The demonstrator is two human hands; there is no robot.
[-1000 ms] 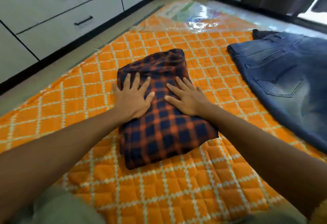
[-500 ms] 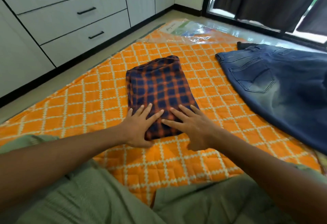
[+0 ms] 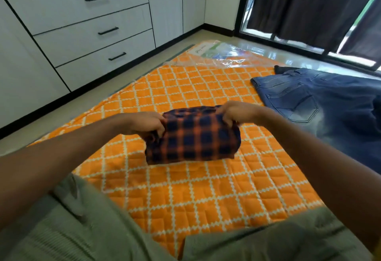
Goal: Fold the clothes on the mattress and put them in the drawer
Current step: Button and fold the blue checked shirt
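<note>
Change: both hands, flat on the near end of the shirt half a second ago, now clutch its sides; the folded bundle looks lifted and pulled nearer.
Shirt point(image 3: 193, 135): folded plaid bundle, navy and orange, held between the hands over the middle of the mattress point(image 3: 206, 188); whether it still touches the cover cannot be told.
Left hand point(image 3: 147, 123): fingers curled round the shirt's left edge.
Right hand point(image 3: 234, 113): fingers curled over the far right corner.
Jeans point(image 3: 321, 104): spread flat to the right, apart from the shirt.
Drawers point(image 3: 99, 32): three, closed, far left along the wall.
Plastic wrap point(image 3: 222, 54): on the mattress's far end.
</note>
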